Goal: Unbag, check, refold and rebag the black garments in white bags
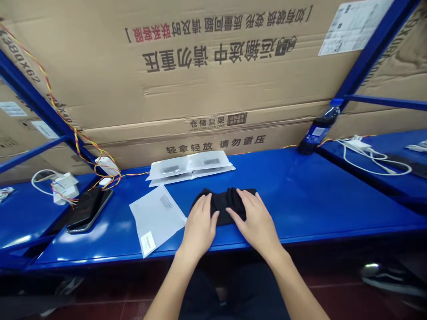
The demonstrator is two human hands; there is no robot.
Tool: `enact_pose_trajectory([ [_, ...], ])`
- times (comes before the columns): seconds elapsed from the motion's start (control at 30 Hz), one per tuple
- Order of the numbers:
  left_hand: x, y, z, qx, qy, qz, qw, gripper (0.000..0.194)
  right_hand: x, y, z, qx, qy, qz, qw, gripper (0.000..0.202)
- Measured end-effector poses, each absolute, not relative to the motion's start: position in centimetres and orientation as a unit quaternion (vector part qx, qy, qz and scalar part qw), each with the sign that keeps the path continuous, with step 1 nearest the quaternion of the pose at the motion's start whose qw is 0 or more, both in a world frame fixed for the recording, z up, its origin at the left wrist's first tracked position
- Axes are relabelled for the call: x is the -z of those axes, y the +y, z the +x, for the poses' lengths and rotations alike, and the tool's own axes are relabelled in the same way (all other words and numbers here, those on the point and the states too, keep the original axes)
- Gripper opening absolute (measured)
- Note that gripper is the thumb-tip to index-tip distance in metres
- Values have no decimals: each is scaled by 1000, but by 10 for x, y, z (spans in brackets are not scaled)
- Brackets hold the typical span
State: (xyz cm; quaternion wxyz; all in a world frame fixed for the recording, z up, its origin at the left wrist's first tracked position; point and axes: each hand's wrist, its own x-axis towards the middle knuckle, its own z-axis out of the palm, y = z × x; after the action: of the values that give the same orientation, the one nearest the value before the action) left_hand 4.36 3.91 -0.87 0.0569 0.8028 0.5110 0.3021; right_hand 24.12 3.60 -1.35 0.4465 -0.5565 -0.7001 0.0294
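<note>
A folded black cloth (221, 208) lies across the front part of the blue shelf (287, 191). What kind of garment or textile it is, I cannot make out. My left hand (199, 223) grips its left end, with fingers over the top and the thumb on the near side. At the right end, my right hand (256, 218) holds the cloth in the same way, where the fabric is bunched into creases. Just left of my left hand, a frosted plastic bag (154, 218) with a white barcode label lies flat.
Several frosted bags (173, 168) lie overlapped at the back. On the left are a dark phone (88, 209), a white adapter (66, 186) and red-yellow wires (78, 138). A dark bottle (316, 131) leans at the back right. Large cartons (213, 89) form a wall behind.
</note>
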Motion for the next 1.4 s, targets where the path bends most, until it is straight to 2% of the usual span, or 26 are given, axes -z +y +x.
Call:
enact_pose_trajectory([
  [0.07, 8, 37, 31, -298, 525, 795, 58, 52, 9, 40, 240, -67, -678, -562, 469, 42],
  [0.13, 6, 36, 15, -299, 540, 784, 61, 53, 3, 43, 248, -105, -622, -590, 504, 38],
  [0.23, -2, 35, -12, -307, 561, 766, 72, 50, -1, 49, 273, -131, -519, -661, 527, 48],
  [0.33, -15, 38, -31, -315, 563, 758, 102, 46, 4, 56, 298, -155, -507, -697, 482, 56],
  [0.6, -42, 70, -36, -349, 566, 731, 156, 29, -3, 84, 306, -200, -551, -646, 488, 45],
  [0.8, -61, 38, -42, -435, 495, 726, 199, 17, -14, 57, 328, -301, -527, -556, 568, 41],
  [0.9, -62, 2, -49, -361, 456, 784, 217, 14, -7, 24, 352, -338, -595, -531, 500, 38],
  [0.97, -61, -21, -52, -293, 451, 818, 205, 16, -1, 5, 365, -329, -669, -520, 417, 32],
  [1.03, -62, -35, -50, -254, 458, 834, 176, 16, 1, -6, 372, -302, -725, -505, 359, 34],
  [1.23, -70, -2, -28, -289, 450, 835, 128, 21, -14, 18, 353, -182, -723, -519, 418, 27],
  [1.3, -66, 28, -20, -301, 432, 847, 80, 18, -17, 37, 344, -159, -740, -513, 406, 30],
  [1.4, -52, 64, -12, -241, 411, 877, 58, 15, -11, 54, 337, -144, -767, -496, 382, 31],
])
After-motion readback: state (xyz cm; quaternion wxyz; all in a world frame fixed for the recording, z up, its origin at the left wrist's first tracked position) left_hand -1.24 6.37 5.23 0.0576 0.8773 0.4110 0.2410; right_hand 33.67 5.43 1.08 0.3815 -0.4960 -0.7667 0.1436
